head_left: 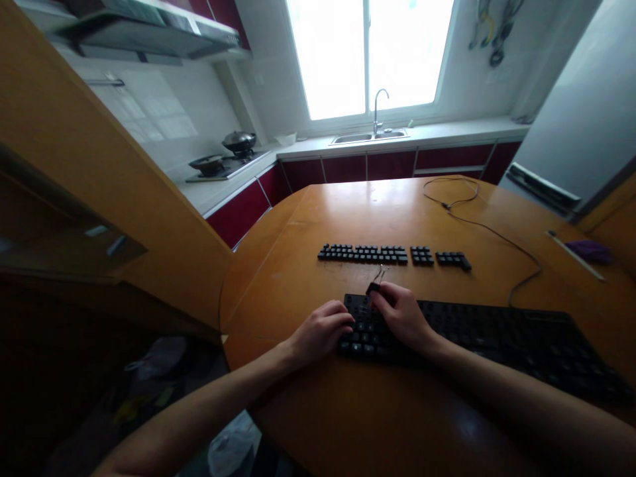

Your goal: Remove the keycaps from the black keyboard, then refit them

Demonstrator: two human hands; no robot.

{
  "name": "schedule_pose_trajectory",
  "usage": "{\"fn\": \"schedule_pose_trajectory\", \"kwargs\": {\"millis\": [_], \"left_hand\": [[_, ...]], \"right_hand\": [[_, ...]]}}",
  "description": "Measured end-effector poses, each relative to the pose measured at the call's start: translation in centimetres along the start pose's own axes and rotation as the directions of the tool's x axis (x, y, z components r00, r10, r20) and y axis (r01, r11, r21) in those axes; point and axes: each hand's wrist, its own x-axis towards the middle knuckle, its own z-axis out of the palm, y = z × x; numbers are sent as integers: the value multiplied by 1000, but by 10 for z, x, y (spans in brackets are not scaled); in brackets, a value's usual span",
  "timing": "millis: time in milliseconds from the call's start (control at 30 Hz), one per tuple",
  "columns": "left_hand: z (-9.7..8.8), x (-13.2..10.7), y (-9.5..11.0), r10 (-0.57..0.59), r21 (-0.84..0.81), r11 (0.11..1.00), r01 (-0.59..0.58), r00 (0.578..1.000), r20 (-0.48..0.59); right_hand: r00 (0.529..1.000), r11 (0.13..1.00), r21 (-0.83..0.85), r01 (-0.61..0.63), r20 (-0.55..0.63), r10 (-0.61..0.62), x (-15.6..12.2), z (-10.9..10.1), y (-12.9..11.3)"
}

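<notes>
**Observer:** What does the head camera show around your hands?

**Operator:** I see a round wooden table (348, 411) with a black keyboard (497, 331) lying across its near half. My left hand (320, 331) lies loosely curled at the keyboard's left end. Its fingertips touch the keys and it grips nothing I can see. My right hand (405, 318) rests on the keys just beside it, thumb and fingers pinched on a small black binder clip (373, 287). The clip sits above the keyboard's far edge, and its wire handles point away from me.

**Observer:** What stands in the way beyond that?

**Operator:** Loose keycaps (365, 254) lie in three neat blocks, near the clip's wire tips. A thin cable (497, 232) leaves the keyboard's far edge and curls toward the back of the table. A purple object (589, 250) lies far to the right, well apart from both hands.

**Observer:** And the edges and open room?

**Operator:** Bare wood lies between the keyboard and the near rim, and more beyond the keycaps. The table's left rim curves close to my left hand. A wooden cabinet (74, 152) stands to the left and a grey fridge (581, 126) to the right. A sink (370, 137) sits under the bright window behind.
</notes>
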Motion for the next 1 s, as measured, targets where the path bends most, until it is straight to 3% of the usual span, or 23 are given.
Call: {"fn": "schedule_pose_trajectory", "kwargs": {"millis": [700,867,1000], "left_hand": [[4,-3,-2,8,41,999,-6,999,-53],[4,1,-2,-21,-2,1000,21,982,-185],[-9,8,-16,-73,-58,996,60,967,-243]], "right_hand": [[1000,1000,-2,-9,-9,9,6,0,2],[1000,1000,1,-20,1,20,7,0,1],[1000,1000,-18,-24,-4,24,7,0,1]]}}
